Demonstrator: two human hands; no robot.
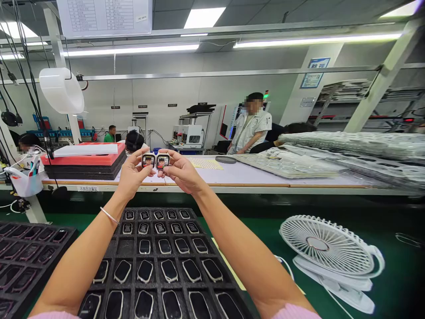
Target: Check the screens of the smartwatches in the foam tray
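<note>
As the left fingers (134, 157) pinch the left watch (148, 160) and the right fingers (174, 156) the right watch (163, 161), steady edge grips should keep both screens (162, 163) uncovered. Below the fingers, the near end of the black tray (125, 247) is cut off; the watch backs are hidden, screen details too small to read.

We're in a factory workshop: a tray (125, 247) of watch-like devices (145, 271) below the hands (182, 173), white machines (194, 137) and a worker (252, 128) beyond them, tube lights (315, 41) overhead.
</note>
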